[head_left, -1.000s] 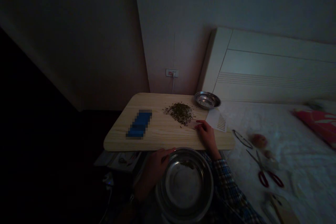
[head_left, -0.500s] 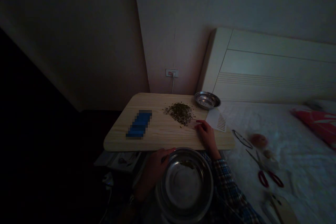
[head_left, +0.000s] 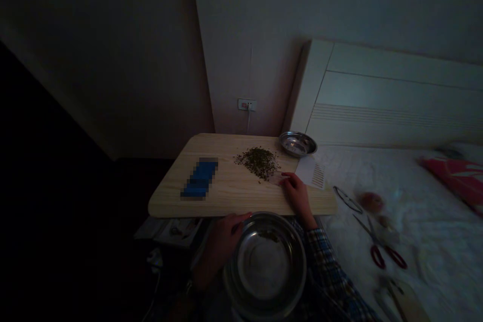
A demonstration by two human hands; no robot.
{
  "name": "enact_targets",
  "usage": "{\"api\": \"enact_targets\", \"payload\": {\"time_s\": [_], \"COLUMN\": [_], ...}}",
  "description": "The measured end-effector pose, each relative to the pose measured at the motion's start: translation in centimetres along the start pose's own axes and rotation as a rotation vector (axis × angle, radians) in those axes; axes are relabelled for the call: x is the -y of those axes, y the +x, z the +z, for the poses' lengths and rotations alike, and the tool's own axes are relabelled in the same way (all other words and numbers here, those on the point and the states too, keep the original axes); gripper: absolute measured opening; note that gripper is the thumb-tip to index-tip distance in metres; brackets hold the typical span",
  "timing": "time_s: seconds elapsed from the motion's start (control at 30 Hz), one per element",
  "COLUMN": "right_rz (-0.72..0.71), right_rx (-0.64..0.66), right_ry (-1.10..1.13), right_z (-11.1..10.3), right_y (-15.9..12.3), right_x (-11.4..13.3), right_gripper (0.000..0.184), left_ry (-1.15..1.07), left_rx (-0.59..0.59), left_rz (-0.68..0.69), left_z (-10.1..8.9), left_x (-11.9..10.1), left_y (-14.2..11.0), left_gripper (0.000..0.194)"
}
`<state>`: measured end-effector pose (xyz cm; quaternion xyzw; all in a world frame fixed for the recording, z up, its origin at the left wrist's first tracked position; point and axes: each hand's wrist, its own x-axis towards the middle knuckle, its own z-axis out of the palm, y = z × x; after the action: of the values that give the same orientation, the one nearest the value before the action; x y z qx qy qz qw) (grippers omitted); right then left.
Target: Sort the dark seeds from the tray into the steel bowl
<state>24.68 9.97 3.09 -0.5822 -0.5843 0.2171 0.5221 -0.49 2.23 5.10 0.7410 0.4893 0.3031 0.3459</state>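
Observation:
My left hand (head_left: 225,235) is closed on the rim of a large steel bowl (head_left: 264,266), held below the table's front edge. A few small dark bits lie inside the bowl, near its far side. Over the table, my right hand (head_left: 295,188) pinches a thin see-through flat piece (head_left: 275,177), whose exact kind is unclear. Its far end is at the near right edge of a loose pile of small greenish-brown seeds or grains (head_left: 258,160). The pile is spread on the light wood table (head_left: 230,200).
A smaller steel bowl (head_left: 298,144) stands at the table's back right corner, beside a white slotted sheet (head_left: 311,172). A blurred blue object (head_left: 199,178) lies at left. On the bed to the right are red-handled scissors (head_left: 377,244), glasses (head_left: 347,199) and a round reddish thing (head_left: 372,202).

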Motion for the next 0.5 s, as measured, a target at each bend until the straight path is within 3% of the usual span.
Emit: {"api": "enact_targets", "payload": {"time_s": [0.5], "right_rz": [-0.004], "right_rx": [-0.001], "right_ry": [0.004], "right_z": [0.04], "right_y": [0.03], "right_x": [-0.06], "right_gripper": [0.031], "left_ry": [0.003], "left_rx": [-0.005], "left_rz": [0.000], "left_z": [-0.03], "left_x": [-0.27], "left_y": [-0.05], "left_gripper": [0.035]}}
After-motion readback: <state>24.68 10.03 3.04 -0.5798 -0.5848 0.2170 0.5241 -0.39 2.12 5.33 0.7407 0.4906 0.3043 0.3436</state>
